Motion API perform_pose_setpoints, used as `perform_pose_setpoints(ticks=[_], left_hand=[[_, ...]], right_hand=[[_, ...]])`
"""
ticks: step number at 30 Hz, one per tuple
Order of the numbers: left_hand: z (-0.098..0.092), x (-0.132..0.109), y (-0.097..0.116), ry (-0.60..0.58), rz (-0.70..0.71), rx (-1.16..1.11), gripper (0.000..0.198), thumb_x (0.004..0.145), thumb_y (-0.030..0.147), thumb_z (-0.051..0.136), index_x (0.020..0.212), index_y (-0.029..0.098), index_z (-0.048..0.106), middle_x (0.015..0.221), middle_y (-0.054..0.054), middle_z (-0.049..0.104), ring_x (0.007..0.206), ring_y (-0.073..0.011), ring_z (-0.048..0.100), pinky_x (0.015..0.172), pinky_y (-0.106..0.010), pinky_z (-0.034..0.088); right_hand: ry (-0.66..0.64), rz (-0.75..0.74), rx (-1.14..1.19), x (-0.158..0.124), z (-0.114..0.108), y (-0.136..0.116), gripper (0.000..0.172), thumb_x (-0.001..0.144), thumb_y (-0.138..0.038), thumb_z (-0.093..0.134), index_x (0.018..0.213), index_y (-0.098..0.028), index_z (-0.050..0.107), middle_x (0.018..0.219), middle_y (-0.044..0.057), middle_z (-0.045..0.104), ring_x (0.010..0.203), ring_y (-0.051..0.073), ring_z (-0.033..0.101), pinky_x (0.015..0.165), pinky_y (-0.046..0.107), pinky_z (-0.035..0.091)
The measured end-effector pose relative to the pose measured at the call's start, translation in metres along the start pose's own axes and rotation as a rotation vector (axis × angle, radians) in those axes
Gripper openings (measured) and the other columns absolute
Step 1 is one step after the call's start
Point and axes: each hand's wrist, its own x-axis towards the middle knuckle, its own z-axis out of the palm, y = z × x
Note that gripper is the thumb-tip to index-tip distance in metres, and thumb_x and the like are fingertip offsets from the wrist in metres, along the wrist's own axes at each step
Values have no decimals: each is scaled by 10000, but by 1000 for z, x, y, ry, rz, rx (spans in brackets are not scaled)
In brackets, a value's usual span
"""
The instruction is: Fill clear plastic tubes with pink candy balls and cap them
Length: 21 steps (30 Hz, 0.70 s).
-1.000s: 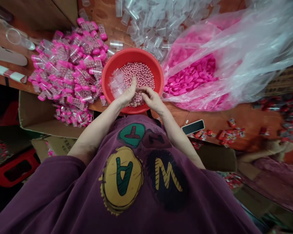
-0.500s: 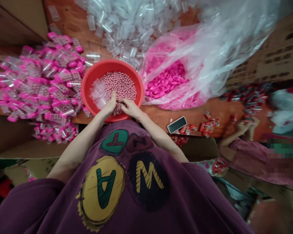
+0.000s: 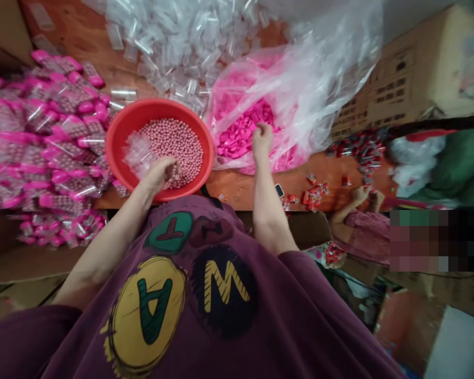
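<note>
A red plastic basin (image 3: 114,131) holds pink beads (image 3: 177,142), with several clear plastic tubes (image 3: 137,152) lying on their left side. Over the near part of the beads is my left hand (image 3: 160,173), its fingers curled closed; whatever is in them blends with the beads and cannot be made out. My right hand (image 3: 263,142) reaches over the pink plastic caps (image 3: 237,131) in an open clear bag (image 3: 292,95). Its fingers are bent together at the caps, and their tips are too small to show what they grip.
Bead-filled tubes with pink caps (image 3: 63,126) are heaped at left. Clear empty tubes (image 3: 174,47) are piled behind the basin. At right lie a phone (image 3: 279,190), small red pieces (image 3: 316,196), a cardboard box (image 3: 387,89) and a co-worker's hands (image 3: 367,196).
My right hand has left the basin and moved right to the pink caps in the bag. My left hand stays in the basin, now with its fingers curled. The view has shifted right.
</note>
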Motion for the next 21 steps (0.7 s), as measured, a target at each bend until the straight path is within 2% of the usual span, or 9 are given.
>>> perform_pose_setpoints(ticks=[1,3,5,7,10,12,14,18,21], left_hand=[[0,1,1,14,-15,-11,190,874,351,626,761,199,630,614,-17,639,488,-125,565,420,-211,321],[4,1,3,70,-57,-36,256,931,407,637,781,199,623,560,-3,589,458,-125,526,423,-219,314],[9,-1,4,97,-92,-97,377,997,531,626,819,198,628,523,3,550,431,-122,479,421,-229,294],[14,-6,7,83,-105,-166,475,1029,634,583,882,188,651,530,-5,558,435,-126,494,421,-230,288],[16,-16,18,6,-72,-278,482,1074,584,480,1077,153,695,660,-43,667,558,-169,655,464,-230,403],[13,-26,28,-62,-2,-348,382,1044,396,492,1238,126,680,808,-73,744,719,-196,751,568,-254,528],[9,-35,34,-112,80,-385,437,924,213,559,1342,111,638,934,-89,779,843,-197,786,681,-273,590],[6,-42,32,-85,150,-355,587,761,60,669,1331,143,562,992,-76,790,781,-154,768,628,-226,518],[14,-40,23,-95,171,-339,546,741,48,720,1234,173,524,1001,-65,793,721,-134,742,572,-206,452]], right_hand=[[-10,24,-29,9,-4,6,469,1030,-82,339,1381,-11,642,1386,225,699,1269,212,633,1221,419,471],[-139,-20,-80,14,-2,7,402,996,-88,453,1300,-60,716,1343,201,723,1259,238,633,1220,429,470],[-329,-162,-190,3,11,-3,345,964,-110,551,1239,-108,760,1335,206,719,1269,295,627,1180,472,492],[-431,-251,-372,-14,25,-12,339,969,-135,556,1237,-101,761,1371,250,680,1298,359,610,1135,533,506],[-379,-242,-443,-28,36,-13,338,1005,-187,526,1234,-72,747,1367,274,655,1262,370,639,1098,548,532],[-299,-225,-348,-28,37,-10,342,1025,-221,515,1263,-81,718,1356,253,662,1248,330,661,1112,509,541],[-160,-186,-152,-25,37,-9,335,1046,-267,499,1278,-104,678,1299,216,692,1195,281,687,1107,473,553],[77,-35,346,-33,45,-23,362,1041,-533,569,1117,-183,617,989,84,705,880,207,709,927,422,621],[14,-18,597,-57,52,-47,505,944,-730,664,1023,-240,569,813,-13,616,712,163,671,745,336,624]])
